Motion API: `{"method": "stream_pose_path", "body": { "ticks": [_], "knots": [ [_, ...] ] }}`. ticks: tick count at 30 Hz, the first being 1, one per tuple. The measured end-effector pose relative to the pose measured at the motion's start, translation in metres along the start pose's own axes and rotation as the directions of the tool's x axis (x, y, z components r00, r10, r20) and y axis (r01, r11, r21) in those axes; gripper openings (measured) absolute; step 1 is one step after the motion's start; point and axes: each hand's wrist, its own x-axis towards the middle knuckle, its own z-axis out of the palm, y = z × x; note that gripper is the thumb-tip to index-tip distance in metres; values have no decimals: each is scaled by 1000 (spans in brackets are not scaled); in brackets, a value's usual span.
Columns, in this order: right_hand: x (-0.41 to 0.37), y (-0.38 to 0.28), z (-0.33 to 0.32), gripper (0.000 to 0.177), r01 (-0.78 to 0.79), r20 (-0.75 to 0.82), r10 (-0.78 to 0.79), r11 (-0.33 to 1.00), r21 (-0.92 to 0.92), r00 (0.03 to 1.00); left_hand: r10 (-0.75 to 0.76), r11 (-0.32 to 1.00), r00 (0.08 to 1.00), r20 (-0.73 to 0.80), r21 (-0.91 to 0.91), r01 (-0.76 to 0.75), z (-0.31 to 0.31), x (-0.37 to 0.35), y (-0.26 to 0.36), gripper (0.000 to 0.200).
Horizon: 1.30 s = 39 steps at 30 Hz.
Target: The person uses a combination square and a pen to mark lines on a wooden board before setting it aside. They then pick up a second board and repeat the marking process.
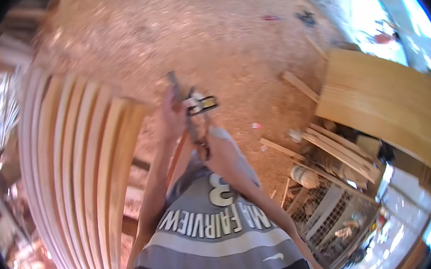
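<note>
A long dark tool (191, 128) slants in front of my body. It has a block (202, 105) in black, white and yellow on its side; blur hides its exact kind. My left hand (174, 114) is closed around the upper part of the tool. At the lower end, by a dark loop-like part, my right hand (214, 144) is closed on the same tool. Some fingers of both hands are blurred or covered. An orange-brown strip (176, 154) shows beside my left forearm.
Several long curved wooden slats (80, 168) stand side by side at left. A wooden panel (384, 101) rests at upper right, with boards (341, 151), a white container (305, 177) and a mesh-bottomed frame (329, 218) below. Shavings or dust cover the ground (148, 24).
</note>
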Motion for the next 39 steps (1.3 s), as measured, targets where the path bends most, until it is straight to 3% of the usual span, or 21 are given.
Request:
{"method": "stream_pose_path", "body": {
  "ticks": [3,5,9,11,13,16,18,19,21,23,24,26,27,29,30,32,33,34,36,37,39],
  "knots": [
    [3,6,-3,29,23,21,-25,996,83,999,56,997,998,-40,61,-54,-1,2,5,64],
    [6,18,1,23,56,-11,-55,977,207,998,-28,998,999,-16,50,29,-3,3,18,67],
    [10,31,5,19,93,-31,-88,965,245,996,-123,991,992,22,61,122,-9,4,30,67],
    [9,25,2,18,2,39,-13,966,260,999,-126,992,991,44,35,124,-10,3,28,67],
    [10,29,13,19,68,11,-73,961,269,997,-35,999,999,-5,38,35,-7,-4,-7,68],
    [17,26,0,23,138,-110,-112,954,267,988,19,964,998,-57,-264,-34,16,-1,-24,67],
    [30,42,10,28,113,-251,-59,972,207,966,20,999,998,-56,-27,-21,5,-4,15,61],
    [44,48,16,31,51,-297,37,958,283,954,16,998,998,-63,68,-12,3,-5,20,59],
    [69,45,11,33,11,-351,129,929,369,927,39,997,998,-46,70,-35,3,-10,25,60],
    [91,34,-2,27,-111,-192,328,717,689,925,36,993,998,-59,112,-29,2,-6,31,61],
    [99,34,-1,27,-107,-189,325,710,696,927,20,993,997,-69,115,-11,3,-8,28,62],
    [111,36,0,35,-168,7,319,481,861,948,-9,990,995,-99,136,22,4,-10,23,63],
    [119,48,12,28,-199,12,356,493,847,934,52,994,995,-82,100,-44,8,-8,15,63],
    [115,42,16,23,-110,-185,401,610,785,897,90,992,991,-96,97,-81,11,-8,-4,65],
    [125,65,35,23,27,-334,316,689,724,888,72,990,990,-120,126,-56,14,-10,-9,66],
    [116,60,29,23,57,-313,261,678,733,913,0,994,997,-72,106,8,8,-12,0,69],
    [104,26,-10,22,-63,-153,297,607,792,943,32,990,995,-94,142,-19,8,-12,5,68],
    [106,26,-12,21,-112,-104,321,586,803,941,70,983,992,-103,176,-51,6,-12,9,68],
    [111,28,-9,20,-179,-30,341,564,806,940,-46,989,995,-88,133,58,-2,-13,32,67],
    [111,31,-9,18,-154,-71,337,596,788,939,-126,990,992,-30,67,127,-6,-12,43,65],
    [109,32,-10,17,-142,-99,333,629,765,938,-152,979,988,-41,130,156,-10,-11,53,65]
  ]
}}
